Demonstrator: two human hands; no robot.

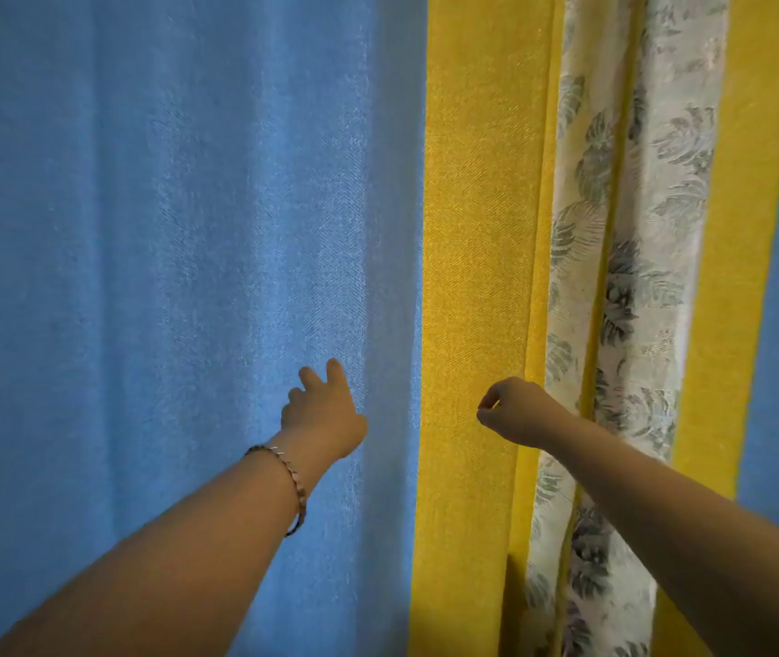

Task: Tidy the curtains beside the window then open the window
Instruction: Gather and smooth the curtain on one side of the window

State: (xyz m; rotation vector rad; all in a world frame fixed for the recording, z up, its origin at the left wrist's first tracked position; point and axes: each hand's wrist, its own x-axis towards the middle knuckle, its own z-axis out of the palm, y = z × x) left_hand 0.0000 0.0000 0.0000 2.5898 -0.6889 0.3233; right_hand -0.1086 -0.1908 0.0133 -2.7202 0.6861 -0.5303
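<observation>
A closed curtain fills the whole view: a wide blue panel [165,230], a yellow band [477,230], a white strip with grey leaf print [624,258], a second yellow band [738,230] and more blue at the far right. My left hand [321,410], with a beaded bracelet on its wrist, reaches to the blue panel near its right edge, fingers apart and at the cloth. My right hand [515,412] is in front of the first yellow band, fingers curled with thumb and forefinger together; no fold of cloth shows between them. The window is hidden behind the curtain.
Light glows through the blue panel near the seam with the yellow band. Folds run down the leaf-print strip at the lower right. Nothing but curtain and my two forearms is in view.
</observation>
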